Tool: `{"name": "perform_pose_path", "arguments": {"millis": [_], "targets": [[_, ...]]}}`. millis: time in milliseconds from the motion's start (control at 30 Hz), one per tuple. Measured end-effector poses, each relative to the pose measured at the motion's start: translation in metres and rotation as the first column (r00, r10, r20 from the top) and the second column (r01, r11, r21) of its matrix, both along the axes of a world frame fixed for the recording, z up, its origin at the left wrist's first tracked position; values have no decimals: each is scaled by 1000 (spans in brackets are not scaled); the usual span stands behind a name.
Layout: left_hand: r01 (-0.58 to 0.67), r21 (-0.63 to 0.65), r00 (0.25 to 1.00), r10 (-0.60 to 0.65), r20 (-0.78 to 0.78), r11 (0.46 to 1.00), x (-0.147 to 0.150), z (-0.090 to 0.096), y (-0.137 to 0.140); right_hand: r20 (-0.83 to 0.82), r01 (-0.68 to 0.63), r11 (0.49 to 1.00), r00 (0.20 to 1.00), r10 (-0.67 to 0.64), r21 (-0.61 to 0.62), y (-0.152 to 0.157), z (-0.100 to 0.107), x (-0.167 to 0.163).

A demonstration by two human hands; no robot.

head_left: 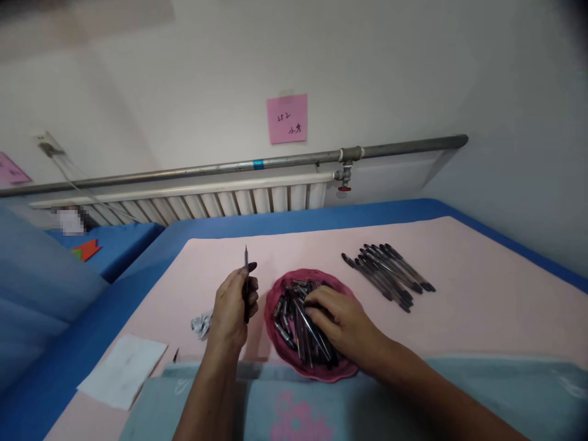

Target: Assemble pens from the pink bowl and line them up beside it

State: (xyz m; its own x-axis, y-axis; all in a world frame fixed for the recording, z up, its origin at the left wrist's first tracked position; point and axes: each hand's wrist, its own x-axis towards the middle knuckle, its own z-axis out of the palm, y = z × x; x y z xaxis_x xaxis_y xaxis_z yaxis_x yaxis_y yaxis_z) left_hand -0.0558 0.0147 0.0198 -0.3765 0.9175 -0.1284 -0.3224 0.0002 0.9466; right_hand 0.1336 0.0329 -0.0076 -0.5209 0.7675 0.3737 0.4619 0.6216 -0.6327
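Observation:
My left hand (234, 300) is closed around a slim pen (246, 260), held upright with its bare pointed tip up. The lower part of that pen is mostly behind my fingers. Over the right side of a pink basket (310, 273), my right hand (337, 315) reaches in with its fingers curled together among the pen parts. What those fingertips pinch is hidden. Clear pen barrels (310, 334) and short dark pieces with silvery ends (285, 334) fill the basket.
Several capped pens (386, 275) lie side by side right of the basket. Left are crumpled paper (201, 324), a white sheet (124, 370) and a small dark piece (176, 355). A bluish cloth (459, 386) covers the near edge; a radiator (239, 199) stands behind the table.

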Motion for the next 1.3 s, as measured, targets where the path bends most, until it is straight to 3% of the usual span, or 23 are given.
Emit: {"name": "perform_pose_path", "arguments": {"millis": [200, 400, 633, 967, 1300], "targets": [[28, 10, 1000, -28, 0, 1000, 3, 0, -1, 209, -160, 985, 968, 142, 72, -3, -4, -3], [61, -22, 998, -61, -15, 998, 5, 1, -3, 512, -339, 937, 822, 249, 89, -12, -5, -22], [64, -36, 997, -65, -37, 997, 6, 2, -3, 566, -230, 966, 814, 126, 115, -6, -5, -17], [51, -30, 998, -52, -39, 998, 4, 2, -4, 573, -147, 985, 817, 69, 92, 4, 0, -2], [49, -26, 998, -50, -28, 998, 4, 3, -4, 515, -122, 981, 857, 26, 152, 10, 0, 7]]}}
